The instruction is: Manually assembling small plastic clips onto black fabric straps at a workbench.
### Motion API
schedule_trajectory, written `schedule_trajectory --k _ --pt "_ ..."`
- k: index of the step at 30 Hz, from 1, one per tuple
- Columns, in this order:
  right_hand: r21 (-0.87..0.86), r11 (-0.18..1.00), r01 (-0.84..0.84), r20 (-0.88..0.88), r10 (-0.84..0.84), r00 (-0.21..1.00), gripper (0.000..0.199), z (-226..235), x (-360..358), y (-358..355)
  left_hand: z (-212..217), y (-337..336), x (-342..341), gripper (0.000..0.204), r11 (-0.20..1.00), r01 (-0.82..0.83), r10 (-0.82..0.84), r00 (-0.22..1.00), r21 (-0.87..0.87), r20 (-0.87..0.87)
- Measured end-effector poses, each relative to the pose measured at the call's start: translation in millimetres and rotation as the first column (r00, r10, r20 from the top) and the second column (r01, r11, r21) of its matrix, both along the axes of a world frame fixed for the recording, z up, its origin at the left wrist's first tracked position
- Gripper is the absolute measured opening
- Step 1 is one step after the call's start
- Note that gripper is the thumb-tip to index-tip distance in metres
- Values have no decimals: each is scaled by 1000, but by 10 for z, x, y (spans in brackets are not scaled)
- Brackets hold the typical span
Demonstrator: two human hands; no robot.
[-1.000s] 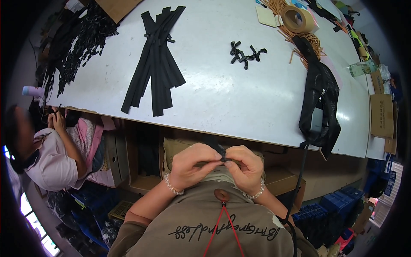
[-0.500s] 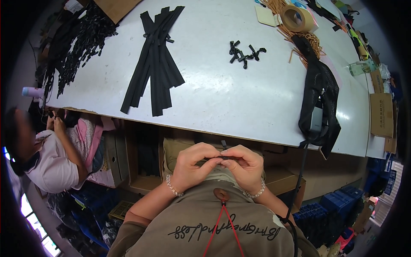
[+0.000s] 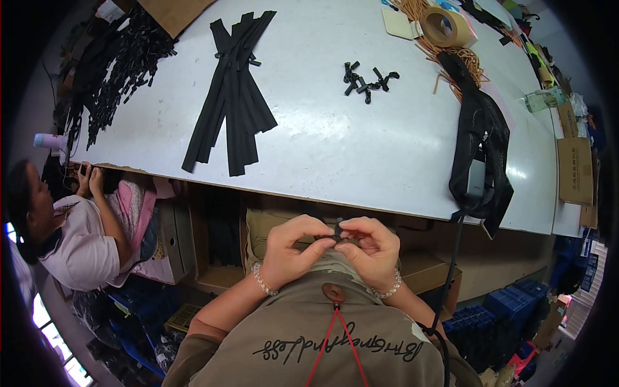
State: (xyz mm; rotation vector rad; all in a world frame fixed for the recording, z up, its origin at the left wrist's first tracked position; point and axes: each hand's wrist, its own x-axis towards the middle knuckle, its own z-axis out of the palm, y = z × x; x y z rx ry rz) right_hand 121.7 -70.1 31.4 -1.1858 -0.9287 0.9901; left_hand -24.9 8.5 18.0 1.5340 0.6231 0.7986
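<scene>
Above my lap, just off the table's front edge, my left hand (image 3: 298,248) and my right hand (image 3: 370,248) meet at the fingertips. Both pinch a small black piece (image 3: 338,231), a short narrow part whose upper end sticks up between the fingers. Its lower part is mostly hidden by my thumbs and index fingers, and its exact kind is too small to make out. On the white table (image 3: 309,148), several small black tube-like pieces (image 3: 369,82) lie in a loose group. To their left is a crossed stack of flat black strips (image 3: 235,103).
A black mesh pouch (image 3: 480,148) holding a grey device lies at the right, its cable running down beside me. Beyond it are brown cords (image 3: 474,64) and a tape roll (image 3: 445,27). Many black pieces (image 3: 129,71) heap at far left. Another person (image 3: 80,238) sits at left.
My right fingers have shifted slightly, and the black piece now stands up more visibly between my fingertips. The person at left has raised their head and hands slightly.
</scene>
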Motion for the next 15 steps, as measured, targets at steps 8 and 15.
schedule_trajectory --k 8,15 --pt "-316 945 -79 -213 10 977 6 -32 57 13 26 -6 24 23 912 77 -55 996 -403 66" --pt "-342 917 -206 -163 158 974 12 -42 75 22 -90 -4 5 18 640 103 -1 991 -761 134"
